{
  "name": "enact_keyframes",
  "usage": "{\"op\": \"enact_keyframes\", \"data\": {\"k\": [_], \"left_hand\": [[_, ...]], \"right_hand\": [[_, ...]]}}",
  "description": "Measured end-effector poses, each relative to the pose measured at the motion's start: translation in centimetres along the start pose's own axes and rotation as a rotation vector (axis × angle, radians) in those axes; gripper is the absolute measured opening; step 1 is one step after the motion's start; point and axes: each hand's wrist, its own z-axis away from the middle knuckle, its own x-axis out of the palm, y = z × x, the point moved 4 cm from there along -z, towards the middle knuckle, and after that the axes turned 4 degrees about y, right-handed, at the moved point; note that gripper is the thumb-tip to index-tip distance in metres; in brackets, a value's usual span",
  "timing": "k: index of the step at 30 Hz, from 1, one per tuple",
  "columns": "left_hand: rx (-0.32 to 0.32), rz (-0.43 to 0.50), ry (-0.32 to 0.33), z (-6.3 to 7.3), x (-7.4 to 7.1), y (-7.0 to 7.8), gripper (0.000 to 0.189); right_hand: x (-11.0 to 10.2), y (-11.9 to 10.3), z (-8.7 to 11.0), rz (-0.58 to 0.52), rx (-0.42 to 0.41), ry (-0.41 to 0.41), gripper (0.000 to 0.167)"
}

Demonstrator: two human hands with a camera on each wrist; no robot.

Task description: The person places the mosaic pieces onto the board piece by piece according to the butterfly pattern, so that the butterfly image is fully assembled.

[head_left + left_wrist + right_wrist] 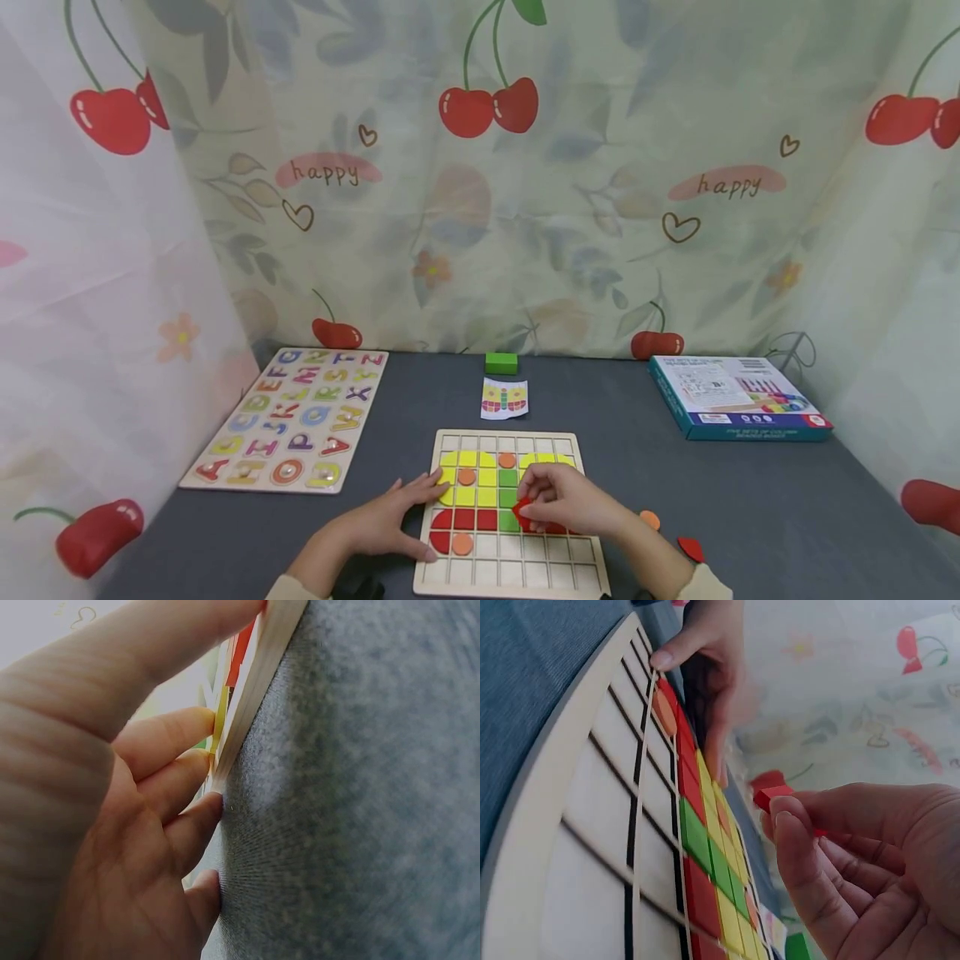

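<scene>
A wooden grid board (529, 573) lies on the dark table, with yellow, red, green and orange tiles in its upper cells. My left hand (382, 523) rests at the board's left side, fingers spread. In the left wrist view, its fingertips (196, 720) touch the pale board edge (259, 690) and a yellow tile. Over the middle of the board, my right hand (572, 502) pinches a red tile (521, 508) between thumb and fingers. The right wrist view shows this red tile (771, 796) raised above the board; fingers cover much of it.
A small picture card (504, 399) and a green block (501, 363) sit behind the board. The alphabet puzzle (287, 421) lies at left, a flat box (738, 398) at back right. Right of the board are a loose orange disc (649, 520) and a red tile (691, 549).
</scene>
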Motion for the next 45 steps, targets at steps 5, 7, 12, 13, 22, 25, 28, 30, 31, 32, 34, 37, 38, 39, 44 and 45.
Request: {"op": "enact_keyframes", "data": {"k": [5, 7, 12, 13, 22, 25, 28, 30, 31, 32, 34, 37, 38, 39, 44, 45], "left_hand": [[0.003, -0.001, 0.002, 0.0, 0.0, 0.1, 0.083], [0.006, 0.0, 0.003, 0.0, 0.0, 0.1, 0.083], [0.021, -0.009, 0.007, 0.1, 0.0, 0.2, 0.083], [0.022, -0.01, 0.007, 0.1, 0.0, 0.2, 0.083], [0.008, -0.008, 0.007, 0.2, 0.0, 0.2, 0.083], [0.012, -0.009, 0.009, 0.2, 0.0, 0.2, 0.083], [0.018, -0.009, 0.01, 0.2, 0.0, 0.1, 0.083], [0.023, -0.008, 0.009, 0.2, 0.0, 0.1, 0.083], [0.025, -0.007, 0.008, 0.2, 0.0, 0.1, 0.083], [0.026, -0.005, 0.007, 0.2, 0.0, 0.1, 0.083], [0.026, -0.002, 0.003, 0.1, -0.1, 0.1, 0.083], [0.017, -0.001, -0.002, 0.1, -0.1, 0.1, 0.083], [0.014, 0.0, -0.003, 0.0, -0.1, 0.1, 0.083], [0.01, 0.0, -0.005, 0.0, -0.1, 0.0, 0.083], [-0.004, 0.004, -0.009, -0.1, 0.1, 0.0, 0.083], [-0.008, 0.005, -0.009, -0.1, 0.1, 0.0, 0.084]], "right_hand": [[1.6, -0.1, -0.9, -0.082, 0.04, 0.016, 0.018], [2.3, 0.0, -1.2, -0.088, 0.045, 0.022, 0.017], [3.4, 0.4, -1.4, -0.04, 0.06, 0.046, 0.015], [3.5, 0.5, -1.5, -0.025, 0.062, 0.05, 0.014], [3.9, 0.5, -1.4, 0.138, 0.021, 0.062, 0.01], [4.0, 0.4, -1.3, 0.16, 0.016, 0.054, 0.01], [4.1, 0.3, -1.3, 0.182, 0.017, 0.047, 0.011], [4.1, 0.3, -1.3, 0.202, 0.011, 0.048, 0.011], [4.0, 0.2, -1.2, 0.213, 0.005, 0.05, 0.011], [4.0, 0.2, -1.2, 0.223, -0.003, 0.051, 0.011], [3.9, 0.1, -1.1, 0.234, -0.016, 0.052, 0.011], [3.7, 0.1, -0.8, 0.252, -0.032, 0.052, 0.01], [3.6, 0.1, -0.6, 0.256, -0.034, 0.051, 0.009], [3.4, 0.2, -0.4, 0.257, -0.032, 0.053, 0.009], [1.9, 0.6, 1.1, 0.247, -0.013, 0.065, 0.01], [1.4, 0.8, 1.5, 0.244, -0.006, 0.07, 0.01]]}}
